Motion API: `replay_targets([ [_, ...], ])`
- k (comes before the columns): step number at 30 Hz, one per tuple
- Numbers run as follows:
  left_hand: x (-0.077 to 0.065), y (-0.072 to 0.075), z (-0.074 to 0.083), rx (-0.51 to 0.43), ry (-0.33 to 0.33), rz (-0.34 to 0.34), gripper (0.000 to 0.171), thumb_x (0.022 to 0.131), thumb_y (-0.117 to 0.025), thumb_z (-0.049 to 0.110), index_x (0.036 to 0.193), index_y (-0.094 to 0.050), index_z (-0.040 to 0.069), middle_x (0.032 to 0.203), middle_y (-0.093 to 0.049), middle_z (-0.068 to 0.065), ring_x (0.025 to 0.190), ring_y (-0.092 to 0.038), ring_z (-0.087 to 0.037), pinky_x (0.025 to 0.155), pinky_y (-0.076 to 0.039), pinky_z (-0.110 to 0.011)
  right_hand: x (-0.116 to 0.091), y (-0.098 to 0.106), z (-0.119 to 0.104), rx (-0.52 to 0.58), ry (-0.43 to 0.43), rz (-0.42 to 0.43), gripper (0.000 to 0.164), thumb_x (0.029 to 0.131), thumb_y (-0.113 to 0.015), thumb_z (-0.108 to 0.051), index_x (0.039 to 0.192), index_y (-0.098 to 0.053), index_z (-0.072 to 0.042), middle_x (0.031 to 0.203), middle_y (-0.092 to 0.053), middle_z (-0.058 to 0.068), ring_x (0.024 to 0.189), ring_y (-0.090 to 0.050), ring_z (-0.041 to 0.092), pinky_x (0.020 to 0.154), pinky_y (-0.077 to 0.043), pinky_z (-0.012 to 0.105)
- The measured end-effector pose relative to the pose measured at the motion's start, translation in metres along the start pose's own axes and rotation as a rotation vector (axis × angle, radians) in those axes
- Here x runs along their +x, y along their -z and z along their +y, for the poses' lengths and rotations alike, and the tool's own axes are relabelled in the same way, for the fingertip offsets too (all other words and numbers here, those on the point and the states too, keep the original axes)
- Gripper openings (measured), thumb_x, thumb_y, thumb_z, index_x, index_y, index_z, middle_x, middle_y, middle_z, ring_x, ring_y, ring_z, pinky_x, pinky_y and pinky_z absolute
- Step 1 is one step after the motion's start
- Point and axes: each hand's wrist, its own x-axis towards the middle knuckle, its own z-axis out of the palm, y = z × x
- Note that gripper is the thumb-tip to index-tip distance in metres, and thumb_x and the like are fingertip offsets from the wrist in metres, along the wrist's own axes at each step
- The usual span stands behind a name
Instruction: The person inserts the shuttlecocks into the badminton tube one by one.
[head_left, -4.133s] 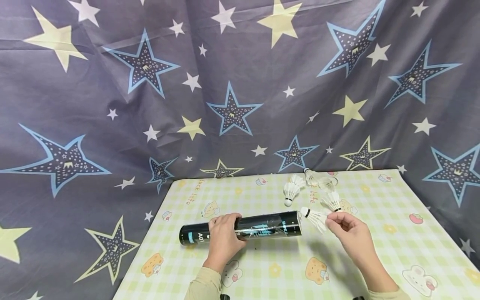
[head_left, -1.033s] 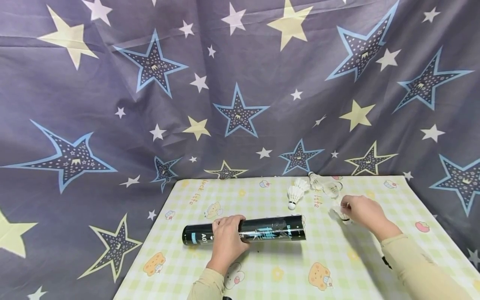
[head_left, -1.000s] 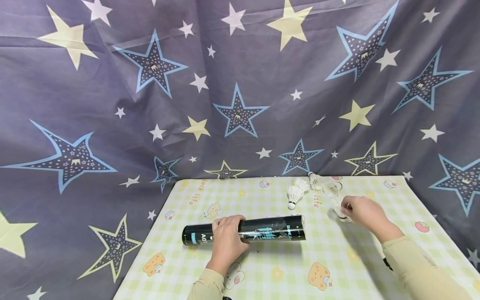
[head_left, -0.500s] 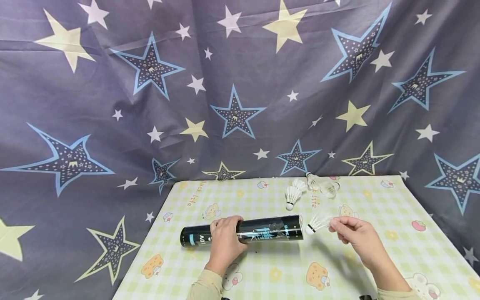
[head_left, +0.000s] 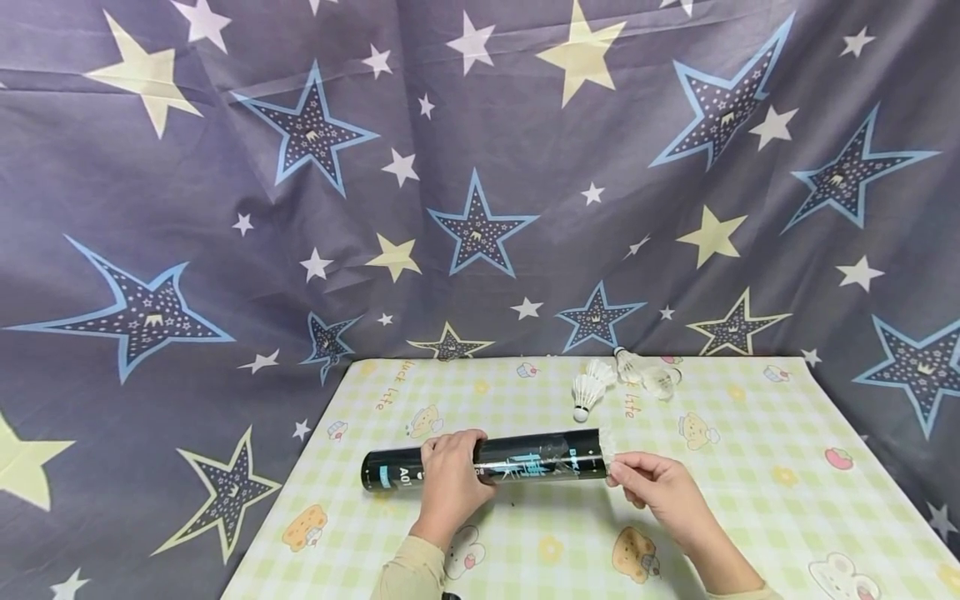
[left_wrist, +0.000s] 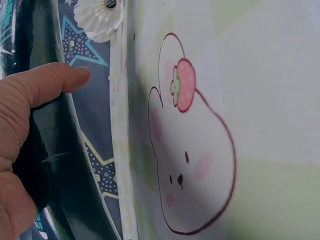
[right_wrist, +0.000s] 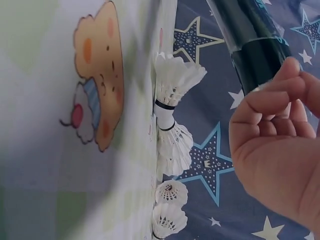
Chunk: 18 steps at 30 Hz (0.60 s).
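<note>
Tablecloth [head_left: 765, 450]: four shuttlecocks [head_left: 588, 390]. Left hand [head_left: 453, 475] gripping one tube [head_left: 536, 456], right hand [head_left: 663, 492] pinching fifth shuttlecock [head_left: 608, 444].

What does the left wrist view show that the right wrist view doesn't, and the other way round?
Only the left wrist view: the left hand gripping the black tube, and the rabbit print.

Only the right wrist view: the right hand, its fingertips at the tube's end, and the orange cartoon print.

Both: the tube, white shuttlecocks, tablecloth and star curtain.
</note>
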Motion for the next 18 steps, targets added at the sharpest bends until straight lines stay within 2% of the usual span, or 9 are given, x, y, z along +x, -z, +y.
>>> replay_targets([
  [8,0.001,-0.001,-0.001,0.010,0.011,-0.019,0.079,0.045,-0.095,0.032,0.117,-0.063,0.026,0.110,-0.071,0.007,0.102,-0.063,-0.019,0.099,-0.033,-0.043,-0.001,-0.009,0.005,0.026,0.024,-0.155,0.042,0.096,-0.064,-0.025,0.123,-0.058,0.006,0.074,-0.071,-0.003,0.055,-0.051,0.006,0.054,-0.043,0.021],
  [14,0.000,-0.002,0.000,0.012,0.006,0.003,0.079,0.044,-0.095,0.032,0.116,-0.064,0.025,0.109,-0.071,0.006,0.101,-0.063,-0.020,0.098,-0.034,-0.043,0.005,-0.017,0.006,0.036,-0.007,-0.175,0.043,0.093,-0.068,-0.030,0.119,-0.062,0.003,0.069,-0.071,0.000,0.053,-0.055,0.005,0.052,-0.046,0.019],
  [18,0.000,-0.003,0.000,0.018,0.009,0.012,0.078,0.044,-0.096,0.032,0.114,-0.064,0.025,0.108,-0.071,0.006,0.100,-0.063,-0.019,0.098,-0.034,-0.043,0.007,-0.019,0.005,0.048,-0.021,-0.249,0.045,0.096,-0.062,-0.033,0.122,-0.059,0.003,0.066,-0.069,0.002,0.050,-0.057,0.008,0.048,-0.046,0.020],
])
